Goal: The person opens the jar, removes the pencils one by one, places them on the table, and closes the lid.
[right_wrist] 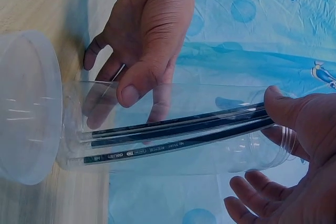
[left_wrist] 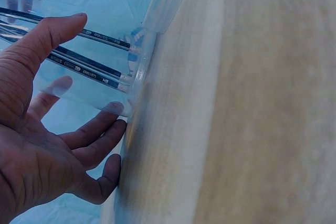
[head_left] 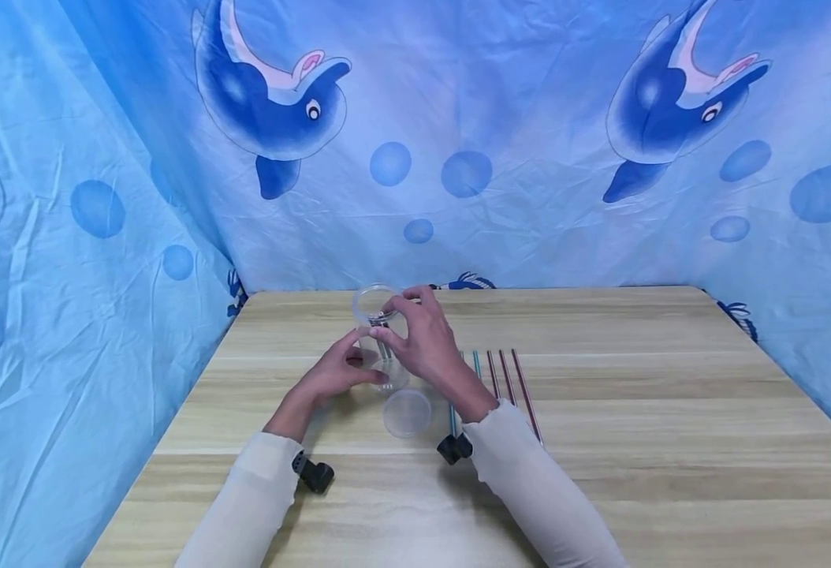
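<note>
A clear cylindrical jar (head_left: 368,345) stands upright on the wooden table, with several dark pencils (right_wrist: 136,152) marked HB leaning inside it. Low on its side, my left hand (head_left: 337,369) holds the jar, thumb in front and fingers spread behind the wall. At the mouth, my right hand (head_left: 422,335) grips around the rim, its thumb close to the upper pencil ends. Its other fingers (right_wrist: 252,192) are curled outside the jar. Just in front of the jar lies a round translucent lid (head_left: 407,413).
Right of the jar, several red-brown pencils (head_left: 522,394) and teal pencils (head_left: 452,418) lie side by side, partly covered by my right forearm. A blue dolphin-print curtain (head_left: 458,221) hangs behind the table (head_left: 642,410).
</note>
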`<state>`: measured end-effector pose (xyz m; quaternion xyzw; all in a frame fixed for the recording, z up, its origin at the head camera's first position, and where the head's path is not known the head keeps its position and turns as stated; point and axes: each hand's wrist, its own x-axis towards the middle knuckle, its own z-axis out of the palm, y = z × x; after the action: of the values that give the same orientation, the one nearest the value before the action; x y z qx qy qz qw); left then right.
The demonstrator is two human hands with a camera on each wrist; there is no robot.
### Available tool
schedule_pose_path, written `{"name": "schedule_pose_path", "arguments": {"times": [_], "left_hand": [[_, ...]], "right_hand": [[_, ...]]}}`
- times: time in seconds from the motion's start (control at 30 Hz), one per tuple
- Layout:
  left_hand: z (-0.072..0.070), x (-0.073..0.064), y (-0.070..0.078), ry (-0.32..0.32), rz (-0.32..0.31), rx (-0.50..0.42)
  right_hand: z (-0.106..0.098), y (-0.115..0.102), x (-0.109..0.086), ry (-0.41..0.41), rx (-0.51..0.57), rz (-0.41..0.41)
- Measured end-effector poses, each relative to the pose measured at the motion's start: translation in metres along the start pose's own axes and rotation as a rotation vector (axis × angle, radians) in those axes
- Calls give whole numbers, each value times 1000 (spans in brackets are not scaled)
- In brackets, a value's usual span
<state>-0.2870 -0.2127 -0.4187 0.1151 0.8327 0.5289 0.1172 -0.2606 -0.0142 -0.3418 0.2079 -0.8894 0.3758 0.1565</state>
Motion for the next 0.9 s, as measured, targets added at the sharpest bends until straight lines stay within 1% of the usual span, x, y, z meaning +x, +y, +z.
{"name": "schedule_pose_path", "arguments": {"times": [0.27,0.33,0.43,0.5,0.57,0.7,0.9], "left_hand": [[-1,2,1,-16,24,5],[0,-3,8,-18,11,-3],[1,-3,9,-21,2,-8],[2,-4,9,-20,-5,-8],[2,0,2,-14,1,-5],[2,2,2,-7,13,-3],[1,1,2,-6,8,-2]], "right_hand": [[-1,0,1,12,56,-18],[-1,-1,0,13,75,-12],[0,-2,-1,8,103,5],[-1,-2,-1,3,125,17],[-1,-1,0,-1,144,27],[-2,0,2,-1,200,44],[0,0,3,12,301,39]]}}
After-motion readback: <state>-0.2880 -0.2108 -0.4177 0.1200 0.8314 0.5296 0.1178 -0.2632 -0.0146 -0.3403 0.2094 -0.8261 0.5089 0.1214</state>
